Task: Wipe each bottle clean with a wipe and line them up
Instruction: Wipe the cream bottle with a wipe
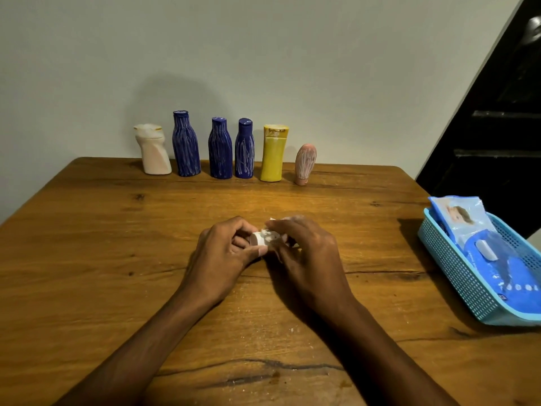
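At the table's middle my left hand (225, 253) pinches the white cap end of a small bottle (261, 239) lying sideways. My right hand (304, 253) covers the rest of that bottle and holds a white wipe (281, 221) against it; only bits of the wipe peek out. Along the back edge several bottles stand in a row: a cream one (153, 150), three blue ones (186, 145) (220, 149) (244, 149) streaked white, a yellow one (273, 155) and a small pink one (305, 164) upside down on its cap.
A blue plastic basket (456, 276) at the table's right edge holds a blue pack of wipes (494, 259). The wooden table (117, 259) carries white crumbs near its front. A wall stands right behind the bottle row; a dark opening lies at the right.
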